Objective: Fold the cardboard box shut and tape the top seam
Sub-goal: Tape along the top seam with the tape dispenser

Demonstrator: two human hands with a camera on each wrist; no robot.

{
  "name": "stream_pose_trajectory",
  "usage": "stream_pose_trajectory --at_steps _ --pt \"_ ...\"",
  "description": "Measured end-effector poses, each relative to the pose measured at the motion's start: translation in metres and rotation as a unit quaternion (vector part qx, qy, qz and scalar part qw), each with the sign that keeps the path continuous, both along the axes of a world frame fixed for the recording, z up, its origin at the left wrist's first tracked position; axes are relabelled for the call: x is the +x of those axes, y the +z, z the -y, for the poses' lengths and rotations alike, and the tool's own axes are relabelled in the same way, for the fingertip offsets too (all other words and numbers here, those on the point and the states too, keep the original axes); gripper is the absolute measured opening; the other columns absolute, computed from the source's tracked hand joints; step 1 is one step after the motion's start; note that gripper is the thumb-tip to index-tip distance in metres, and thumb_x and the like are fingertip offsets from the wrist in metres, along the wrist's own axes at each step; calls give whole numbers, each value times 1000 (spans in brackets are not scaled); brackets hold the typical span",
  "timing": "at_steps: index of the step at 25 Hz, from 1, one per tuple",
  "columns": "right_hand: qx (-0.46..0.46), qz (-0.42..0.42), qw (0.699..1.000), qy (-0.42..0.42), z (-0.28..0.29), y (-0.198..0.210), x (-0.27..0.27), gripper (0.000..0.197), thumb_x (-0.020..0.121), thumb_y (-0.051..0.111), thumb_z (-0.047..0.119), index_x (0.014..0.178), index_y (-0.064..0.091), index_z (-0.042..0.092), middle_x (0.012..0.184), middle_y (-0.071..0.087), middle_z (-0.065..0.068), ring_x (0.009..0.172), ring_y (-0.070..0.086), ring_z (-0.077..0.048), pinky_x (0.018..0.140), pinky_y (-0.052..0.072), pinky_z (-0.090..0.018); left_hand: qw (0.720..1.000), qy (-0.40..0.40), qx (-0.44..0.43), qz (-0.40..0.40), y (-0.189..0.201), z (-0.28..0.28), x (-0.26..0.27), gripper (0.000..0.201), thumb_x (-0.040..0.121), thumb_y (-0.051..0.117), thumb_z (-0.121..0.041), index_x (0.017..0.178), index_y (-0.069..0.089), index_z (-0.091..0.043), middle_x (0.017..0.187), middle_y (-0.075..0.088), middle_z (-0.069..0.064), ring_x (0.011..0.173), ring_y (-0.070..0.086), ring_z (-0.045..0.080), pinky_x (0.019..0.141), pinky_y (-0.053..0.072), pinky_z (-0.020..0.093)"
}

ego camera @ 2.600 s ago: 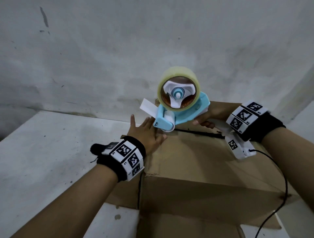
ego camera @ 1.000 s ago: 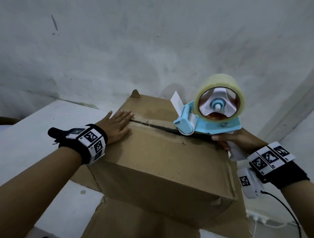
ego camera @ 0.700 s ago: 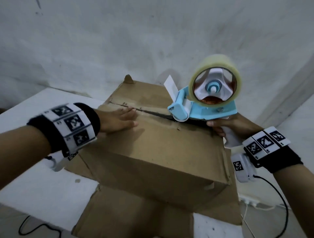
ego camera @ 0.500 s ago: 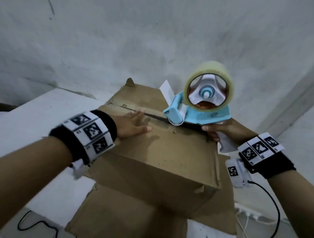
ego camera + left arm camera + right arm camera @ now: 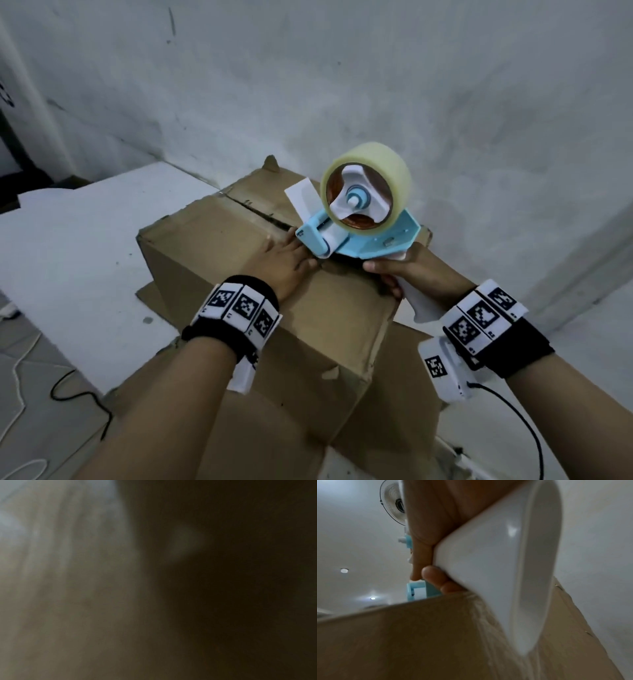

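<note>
We press our left hand (image 5: 284,263) flat on the near top flap of the cardboard box (image 5: 274,308), fingers straight and spread just beside the open seam (image 5: 253,212), apparently to keep the flaps level so the two edges meet. The box sits on a flattened sheet of cardboard (image 5: 404,404) atop a white table (image 5: 78,246), pushed near the grey wall (image 5: 342,85).

Our right hand (image 5: 407,274) wraps its fingers around the white handle (image 5: 496,568) of the blue tape dispenser (image 5: 359,233), a grip the right wrist view confirms, with fingertips (image 5: 433,574) curled under the handle above the box's side. The dispenser's roller end rests on the top at the right-hand part of the seam, just beside our left fingertips, and its roll of clear tape (image 5: 366,192) stands upright above. We judge that it is set there so a strip can be drawn along the gap while the left hand steadies the cardboard.

The seam shows as a dark, bare line running away to the far-left corner; no tape is visible on it. The left wrist view is dark and blurred and tells us nothing.
</note>
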State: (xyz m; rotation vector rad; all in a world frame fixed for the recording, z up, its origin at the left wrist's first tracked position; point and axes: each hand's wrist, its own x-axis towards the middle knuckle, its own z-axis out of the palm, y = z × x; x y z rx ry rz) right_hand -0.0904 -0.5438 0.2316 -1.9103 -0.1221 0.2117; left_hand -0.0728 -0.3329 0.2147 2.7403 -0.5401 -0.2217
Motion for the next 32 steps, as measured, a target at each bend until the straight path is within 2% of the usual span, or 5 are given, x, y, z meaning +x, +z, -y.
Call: stream_pose_trajectory --at_steps 8,13,20,26,32 --pt "-31 2 999 35 13 1 1 39 79 71 18 91 57 -16 50 45 -11 43 39 -21 41 34 -23 992 -1 120 -36 -2 5 -1 48 100 14 -30 148 6 -25 158 -2 -4 145 -5 10 117 -6 43" --pt "16 -1 999 28 10 -2 3 39 68 75 29 81 59 -3 45 42 -6 40 37 -18 40 30 -24 999 38 9 2 27 -31 24 48 101 23 -25 147 13 -21 158 7 -1 146 6 15 119 1 38" --pt "67 -62 995 -28 12 5 3 35 59 76 39 71 53 15 50 40 -4 43 38 -14 41 31 -23 972 217 70 -58 77 -112 128 52 99 32 -31 144 26 -7 153 23 16 141 23 27 114 18 32" --pt "60 -53 996 -36 5 9 0 36 59 77 30 76 56 6 55 39 -11 46 38 -13 38 31 -21 963 179 115 -163 45 -112 168 58 97 28 -43 102 62 4 126 57 23 110 55 32 88 39 31" --pt "45 -56 996 -44 -3 17 -5 23 66 74 20 74 56 7 61 41 -15 46 39 -12 38 33 -20 971 158 116 -141 30 -111 196 45 93 47 -37 55 39 -13 60 39 4 54 36 13 52 23 19"
